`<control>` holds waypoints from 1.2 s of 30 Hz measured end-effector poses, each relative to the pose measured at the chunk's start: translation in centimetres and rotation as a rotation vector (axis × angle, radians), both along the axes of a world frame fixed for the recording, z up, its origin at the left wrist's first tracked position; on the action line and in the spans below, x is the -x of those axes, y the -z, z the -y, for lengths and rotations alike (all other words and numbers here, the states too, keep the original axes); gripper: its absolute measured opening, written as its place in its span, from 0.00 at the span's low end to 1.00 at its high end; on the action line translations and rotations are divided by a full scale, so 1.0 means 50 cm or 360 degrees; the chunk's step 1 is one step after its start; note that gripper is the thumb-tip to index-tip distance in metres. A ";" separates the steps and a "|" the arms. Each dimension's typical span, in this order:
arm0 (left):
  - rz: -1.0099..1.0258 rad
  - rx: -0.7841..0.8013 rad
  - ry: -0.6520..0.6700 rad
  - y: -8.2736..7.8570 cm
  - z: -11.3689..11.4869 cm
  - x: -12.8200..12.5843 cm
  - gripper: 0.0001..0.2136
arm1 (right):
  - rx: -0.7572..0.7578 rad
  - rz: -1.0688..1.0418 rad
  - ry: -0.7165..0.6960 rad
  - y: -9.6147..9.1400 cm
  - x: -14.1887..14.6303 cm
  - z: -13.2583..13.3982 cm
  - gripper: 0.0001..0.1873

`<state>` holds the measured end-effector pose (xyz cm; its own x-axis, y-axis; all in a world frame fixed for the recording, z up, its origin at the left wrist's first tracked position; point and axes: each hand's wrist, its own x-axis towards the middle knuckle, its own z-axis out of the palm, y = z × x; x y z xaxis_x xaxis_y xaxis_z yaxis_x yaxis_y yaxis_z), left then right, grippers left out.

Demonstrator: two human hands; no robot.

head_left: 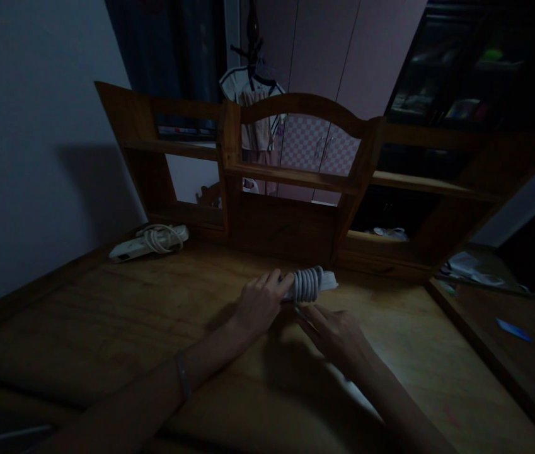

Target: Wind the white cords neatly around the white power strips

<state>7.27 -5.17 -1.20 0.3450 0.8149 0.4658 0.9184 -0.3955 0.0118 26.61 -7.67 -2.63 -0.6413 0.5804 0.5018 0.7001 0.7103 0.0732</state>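
A white power strip (pixel 312 283) with its cord wound around it lies on the wooden desk (pixel 120 321), near the middle. My left hand (pixel 258 304) rests at its left end, fingers curled onto it. Just below the strip, my right hand (pixel 336 334) lies with its fingers stretched toward the strip; whether the fingertips touch the strip or its cord is hard to see in the dim light.
A second white power strip (pixel 149 243) with a coiled cord lies at the desk's back left. A wooden shelf unit (pixel 295 176) stands along the back edge. Papers (pixel 470 265) and a blue card (pixel 513 329) lie at the right. The wall (pixel 26 157) is at left.
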 end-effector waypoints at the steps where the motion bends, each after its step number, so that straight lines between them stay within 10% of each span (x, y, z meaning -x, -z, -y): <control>1: -0.0028 -0.0029 -0.0020 -0.001 -0.002 0.002 0.18 | 0.0050 0.0003 0.0032 0.001 0.001 0.000 0.08; 12: -0.0192 -0.0135 -0.0147 -0.005 0.009 0.003 0.14 | 0.0033 0.0272 0.0009 -0.033 0.004 0.020 0.07; 36: -0.0419 -0.0424 0.0920 0.005 0.008 -0.013 0.09 | -0.0538 0.0055 0.0097 -0.106 -0.085 -0.006 0.11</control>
